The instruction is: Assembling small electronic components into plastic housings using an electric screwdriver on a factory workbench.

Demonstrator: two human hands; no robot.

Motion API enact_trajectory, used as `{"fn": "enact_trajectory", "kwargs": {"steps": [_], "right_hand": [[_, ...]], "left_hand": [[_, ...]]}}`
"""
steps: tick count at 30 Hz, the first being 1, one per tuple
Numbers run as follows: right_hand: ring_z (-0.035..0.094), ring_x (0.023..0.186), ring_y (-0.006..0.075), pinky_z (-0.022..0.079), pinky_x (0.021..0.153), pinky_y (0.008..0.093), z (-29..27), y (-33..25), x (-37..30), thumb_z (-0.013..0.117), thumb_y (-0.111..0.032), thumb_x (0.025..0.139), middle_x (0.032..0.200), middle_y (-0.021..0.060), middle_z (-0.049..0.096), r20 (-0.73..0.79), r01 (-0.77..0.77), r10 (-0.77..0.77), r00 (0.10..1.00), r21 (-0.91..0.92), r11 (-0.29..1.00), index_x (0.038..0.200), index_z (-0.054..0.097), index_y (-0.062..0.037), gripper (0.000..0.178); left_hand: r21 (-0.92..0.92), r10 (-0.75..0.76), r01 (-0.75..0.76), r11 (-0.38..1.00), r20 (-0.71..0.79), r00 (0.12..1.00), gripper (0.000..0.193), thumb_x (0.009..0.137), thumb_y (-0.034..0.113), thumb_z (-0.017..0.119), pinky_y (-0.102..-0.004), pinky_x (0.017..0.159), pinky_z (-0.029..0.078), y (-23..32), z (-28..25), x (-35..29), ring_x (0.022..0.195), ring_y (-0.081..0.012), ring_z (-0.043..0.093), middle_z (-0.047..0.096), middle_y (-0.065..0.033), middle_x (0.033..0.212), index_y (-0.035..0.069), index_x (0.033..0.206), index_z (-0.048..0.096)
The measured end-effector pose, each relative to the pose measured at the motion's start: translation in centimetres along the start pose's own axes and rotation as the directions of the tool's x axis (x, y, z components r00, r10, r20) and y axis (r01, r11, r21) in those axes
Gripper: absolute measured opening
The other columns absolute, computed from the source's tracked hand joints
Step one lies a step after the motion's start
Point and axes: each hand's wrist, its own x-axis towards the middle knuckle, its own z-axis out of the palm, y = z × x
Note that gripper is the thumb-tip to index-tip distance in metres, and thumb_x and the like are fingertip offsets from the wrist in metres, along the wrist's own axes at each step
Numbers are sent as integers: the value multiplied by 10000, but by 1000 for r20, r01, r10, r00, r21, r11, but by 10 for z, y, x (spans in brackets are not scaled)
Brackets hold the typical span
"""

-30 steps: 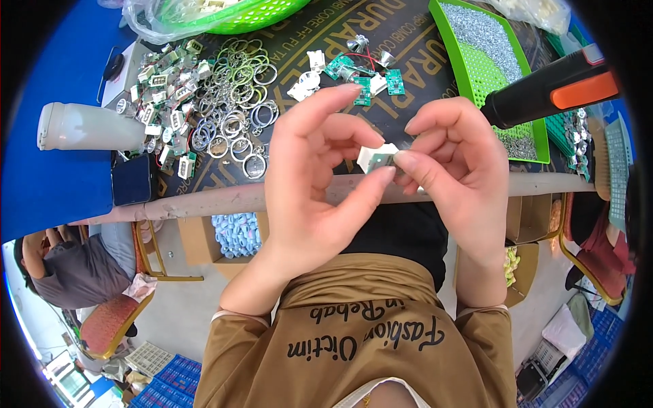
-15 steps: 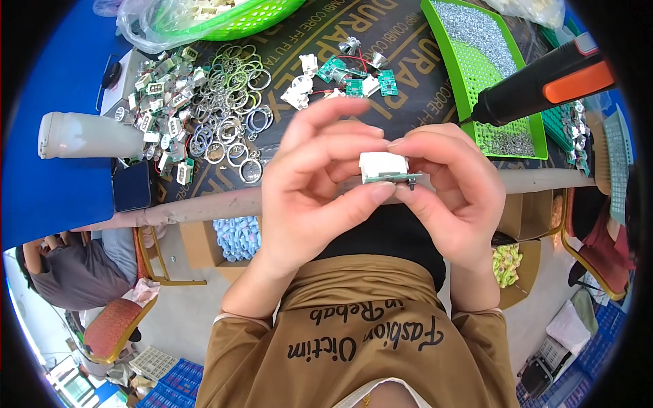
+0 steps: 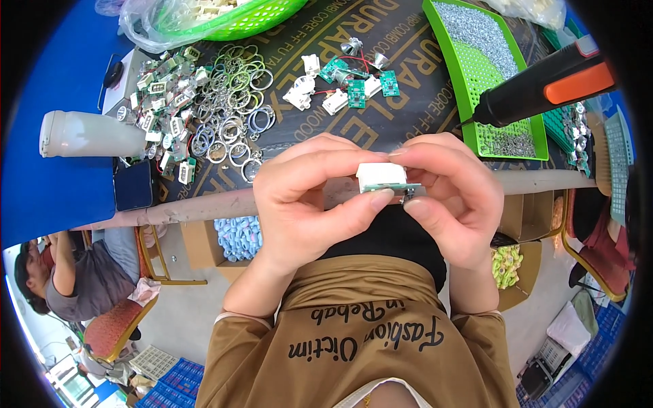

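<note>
A small white plastic housing (image 3: pixel 382 175) with a green circuit board (image 3: pixel 393 188) along its lower side is held in front of my waist, just off the table's near edge. My left hand (image 3: pixel 299 194) pinches it from the left, forefinger on top and thumb below. From the other side my right hand (image 3: pixel 462 194) closes on it; the thumb is by a small dark part at the board's right end. Beyond my hands lie loose white housings (image 3: pixel 335 102) and green boards (image 3: pixel 356 94) with red wires and silver reflector cups (image 3: pixel 352 46).
To the left are a pile of key rings (image 3: pixel 235 102), a heap of assembled modules (image 3: pixel 166 109) and a translucent bottle (image 3: pixel 88 134). An electric screwdriver (image 3: pixel 544 81) hangs at the right over a green tray (image 3: pixel 469 81) of screws. A green basket (image 3: pixel 262 20) stands at the back.
Both hands have come down slightly, and the left fingers have curled in. The held piece has tilted, showing more of the board. A person at far left has shifted into fuller view.
</note>
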Motion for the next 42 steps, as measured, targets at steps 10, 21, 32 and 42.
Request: {"fn": "enact_trajectory", "kwargs": {"steps": [10,21,32,42], "right_hand": [[541,793,148,481,673,231,3,0,-2,618,60,709,963,123,553,-10,13,-14,1000,-36,999,1006,583,44,300],[545,782,148,491,668,237,0,-1,0,624,45,720,957,122,556,28,62,-59,998,-123,990,1036,584,25,319],[542,793,147,479,680,232,3,2,-3,615,54,713,951,116,556,-23,-8,8,1000,-19,1000,1011,586,37,300],[541,802,146,478,684,230,2,3,-3,618,60,710,961,116,553,-17,3,-3,1000,-5,1000,1021,580,42,313]], "left_hand": [[52,39,-38,998,-17,999,232,612,8,717,-270,660,477,-3,1,-1,735,-185,609,632,-116,805,-15,827,635],[57,26,-26,998,-12,1000,243,608,-8,706,-269,668,471,-4,-1,-2,753,-182,607,632,-113,818,-8,842,639],[-44,12,-12,999,-1,1000,239,622,-27,697,-273,698,469,-7,0,-3,772,-181,599,627,-112,832,-26,850,626],[-36,-14,14,999,-14,1000,234,623,-17,701,-268,688,466,-5,1,-3,764,-177,598,628,-108,824,-20,845,630]]}}
